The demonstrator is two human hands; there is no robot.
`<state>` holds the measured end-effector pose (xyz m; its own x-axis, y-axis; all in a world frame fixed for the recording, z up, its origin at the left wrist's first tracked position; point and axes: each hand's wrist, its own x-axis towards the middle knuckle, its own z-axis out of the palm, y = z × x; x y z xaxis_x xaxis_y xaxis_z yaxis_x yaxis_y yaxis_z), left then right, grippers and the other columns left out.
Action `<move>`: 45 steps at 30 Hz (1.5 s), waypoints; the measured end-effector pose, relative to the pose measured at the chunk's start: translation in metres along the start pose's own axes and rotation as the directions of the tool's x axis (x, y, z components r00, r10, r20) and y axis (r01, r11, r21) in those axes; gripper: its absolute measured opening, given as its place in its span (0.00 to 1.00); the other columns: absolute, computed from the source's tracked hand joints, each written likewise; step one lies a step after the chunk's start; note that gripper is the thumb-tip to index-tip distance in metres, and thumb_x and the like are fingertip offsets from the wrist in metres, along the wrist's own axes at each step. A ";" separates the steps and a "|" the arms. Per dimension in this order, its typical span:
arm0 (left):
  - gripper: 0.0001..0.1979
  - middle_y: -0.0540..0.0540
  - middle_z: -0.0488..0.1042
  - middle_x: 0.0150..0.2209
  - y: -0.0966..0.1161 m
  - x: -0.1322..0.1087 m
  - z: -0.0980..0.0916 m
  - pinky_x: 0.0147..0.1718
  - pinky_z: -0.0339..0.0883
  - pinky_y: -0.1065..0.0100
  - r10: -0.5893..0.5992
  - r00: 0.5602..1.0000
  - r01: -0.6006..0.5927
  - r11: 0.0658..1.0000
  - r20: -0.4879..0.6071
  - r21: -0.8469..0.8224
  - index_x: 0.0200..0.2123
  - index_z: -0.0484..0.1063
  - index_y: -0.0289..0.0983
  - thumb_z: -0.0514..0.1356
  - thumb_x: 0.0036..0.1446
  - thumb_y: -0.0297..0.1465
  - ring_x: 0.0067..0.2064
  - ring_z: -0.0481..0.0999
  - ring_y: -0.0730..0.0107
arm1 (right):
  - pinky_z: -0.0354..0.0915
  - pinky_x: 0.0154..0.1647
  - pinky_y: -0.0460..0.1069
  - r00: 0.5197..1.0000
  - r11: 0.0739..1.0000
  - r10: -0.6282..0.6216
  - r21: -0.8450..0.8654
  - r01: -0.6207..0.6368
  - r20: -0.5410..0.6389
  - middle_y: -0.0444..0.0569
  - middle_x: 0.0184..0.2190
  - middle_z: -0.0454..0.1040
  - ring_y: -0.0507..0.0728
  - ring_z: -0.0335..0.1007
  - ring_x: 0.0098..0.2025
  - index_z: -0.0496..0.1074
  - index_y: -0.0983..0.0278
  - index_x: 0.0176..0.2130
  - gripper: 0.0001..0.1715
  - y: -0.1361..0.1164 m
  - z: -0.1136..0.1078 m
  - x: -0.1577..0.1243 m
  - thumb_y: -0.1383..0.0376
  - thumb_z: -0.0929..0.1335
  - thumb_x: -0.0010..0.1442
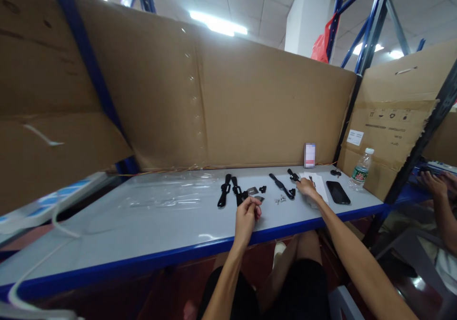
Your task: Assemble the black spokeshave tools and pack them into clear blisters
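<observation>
My left hand (247, 214) is curled over the grey table (150, 215), fingers closed round a small dark part that I cannot name. Just beyond it lie two black straps (230, 190) and small metal plates (253, 191). My right hand (306, 187) reaches farther right, fingers bent down onto the table beside a black strap (282, 185) and white paper (316, 183). Its fingertips are too small to read. A little heap of screws (280, 199) lies between the hands.
A black phone (337, 192) and a water bottle (360, 169) stand at the table's right end. A small card (309, 155) leans on the cardboard wall (250, 101). Clear plastic sheets (160, 198) lie to the left. Another person's hands (437, 182) work at the far right.
</observation>
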<state>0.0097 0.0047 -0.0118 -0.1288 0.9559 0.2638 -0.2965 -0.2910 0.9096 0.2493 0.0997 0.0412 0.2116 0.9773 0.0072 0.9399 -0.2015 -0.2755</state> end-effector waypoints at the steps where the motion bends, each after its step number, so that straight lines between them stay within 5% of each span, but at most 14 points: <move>1: 0.09 0.52 0.67 0.17 0.000 0.000 0.000 0.17 0.54 0.75 0.001 1.000 -0.001 1.000 0.000 0.007 0.26 0.70 0.37 0.61 0.48 0.38 0.18 0.61 0.76 | 0.66 0.47 0.51 1.000 1.000 -0.003 -0.014 0.003 0.007 0.64 0.51 0.79 0.64 0.77 0.53 0.77 0.69 0.54 0.22 -0.003 0.000 0.002 0.61 0.64 0.67; 7: 0.11 0.53 0.66 0.16 -0.001 0.000 -0.001 0.17 0.53 0.75 -0.002 1.000 0.002 0.998 0.002 0.069 0.27 0.70 0.37 0.61 0.48 0.39 0.17 0.60 0.76 | 0.68 0.48 0.53 1.000 0.994 -0.002 -0.111 0.005 0.024 0.67 0.53 0.77 0.68 0.75 0.55 0.78 0.70 0.52 0.22 -0.021 0.000 0.017 0.72 0.67 0.59; 13: 0.10 0.53 0.66 0.17 0.001 -0.001 -0.001 0.17 0.55 0.75 0.008 1.000 -0.008 0.995 -0.002 0.101 0.27 0.70 0.37 0.59 0.48 0.39 0.18 0.61 0.76 | 0.67 0.51 0.53 0.998 0.988 -0.029 -0.153 0.021 -0.053 0.69 0.52 0.77 0.67 0.75 0.56 0.78 0.72 0.51 0.19 -0.023 0.002 0.016 0.71 0.66 0.63; 21: 0.08 0.53 0.66 0.16 0.003 -0.002 0.000 0.17 0.54 0.74 0.005 1.000 -0.005 0.992 0.001 0.124 0.27 0.70 0.37 0.57 0.47 0.36 0.18 0.60 0.75 | 0.65 0.49 0.53 0.978 0.987 -0.074 -0.157 0.044 -0.193 0.66 0.51 0.77 0.66 0.74 0.55 0.74 0.68 0.54 0.21 -0.002 -0.008 -0.022 0.62 0.59 0.71; 29: 0.07 0.54 0.65 0.16 0.001 -0.001 0.000 0.17 0.54 0.74 0.023 1.000 -0.021 0.987 -0.009 0.162 0.26 0.69 0.38 0.54 0.44 0.33 0.17 0.59 0.75 | 0.66 0.50 0.53 0.946 0.944 -0.294 -0.198 0.265 -0.135 0.63 0.55 0.72 0.66 0.69 0.57 0.75 0.67 0.53 0.21 -0.015 0.018 -0.060 0.57 0.65 0.69; 36: 0.07 0.54 0.66 0.16 0.001 0.000 0.002 0.17 0.53 0.74 0.012 1.000 -0.010 0.990 -0.016 0.138 0.26 0.69 0.38 0.55 0.44 0.33 0.17 0.59 0.75 | 0.65 0.51 0.53 0.953 0.932 -0.293 -0.247 0.266 -0.076 0.68 0.54 0.73 0.68 0.67 0.59 0.76 0.73 0.52 0.20 -0.037 0.020 -0.040 0.71 0.62 0.66; 41: 0.07 0.54 0.66 0.16 -0.001 0.000 0.001 0.16 0.52 0.74 -0.008 1.000 0.010 0.990 -0.012 0.141 0.27 0.70 0.38 0.54 0.46 0.33 0.16 0.58 0.76 | 0.66 0.49 0.53 0.958 0.938 -0.286 -0.210 0.277 -0.013 0.67 0.50 0.77 0.68 0.73 0.55 0.77 0.72 0.50 0.18 -0.045 0.018 -0.015 0.69 0.64 0.65; 45: 0.07 0.54 0.66 0.17 -0.002 0.000 0.001 0.17 0.52 0.74 0.023 1.000 -0.020 0.987 -0.016 0.161 0.28 0.70 0.38 0.54 0.47 0.32 0.17 0.59 0.76 | 0.66 0.47 0.52 0.965 0.954 -0.262 -0.158 0.256 -0.022 0.68 0.50 0.78 0.66 0.76 0.53 0.71 0.73 0.57 0.22 -0.046 0.014 -0.005 0.68 0.63 0.67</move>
<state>0.0117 0.0050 -0.0133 -0.1510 0.9483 0.2791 -0.1377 -0.2998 0.9440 0.2016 0.1054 0.0407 -0.0366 0.9943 0.0999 0.9929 0.0475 -0.1092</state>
